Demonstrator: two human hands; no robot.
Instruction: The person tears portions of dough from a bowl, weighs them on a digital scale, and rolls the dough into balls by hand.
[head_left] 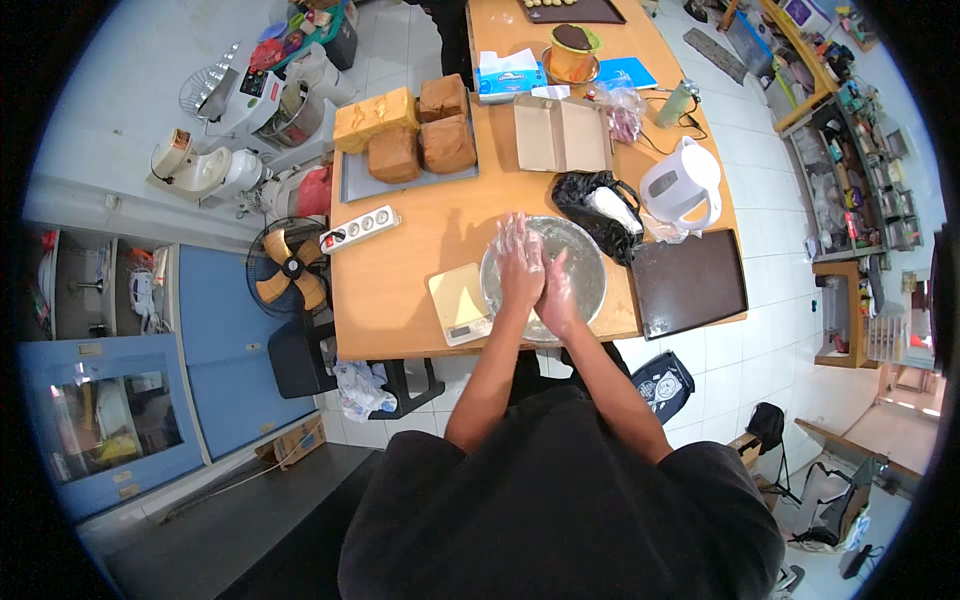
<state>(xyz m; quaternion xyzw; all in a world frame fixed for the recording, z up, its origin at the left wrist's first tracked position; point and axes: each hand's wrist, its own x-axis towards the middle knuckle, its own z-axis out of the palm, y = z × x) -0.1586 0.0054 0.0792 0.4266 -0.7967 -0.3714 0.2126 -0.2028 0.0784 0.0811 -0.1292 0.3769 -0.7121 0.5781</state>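
Whitened left hand [519, 262] and right hand [560, 297] meet over the metal mixing bowl [588, 272] — fingers [516, 236] extended, whether pinching anything I cannot tell — on the worktop [425, 235] beside a kitchen scale [457, 296].

Silver bowl [585, 268]; pale-yellow scale [456, 294].

Head view: left one of a side-by-side fisheye pair, upright, unmirrored. Lens above the wearer's black fabric shirt [560, 490], which is nearest and fills lower middle. Faces steeply down and forward over the long light-brown wooden table [430, 235]; table's near edge crosses just below mid-frame, far end cut off at top. Bare left hand [519, 262], right hand [558, 295], round silver metal bowl [590, 268] by near edge: about center, farther off. Very wide, tall blue cabinet [215, 345] bends toward rim.
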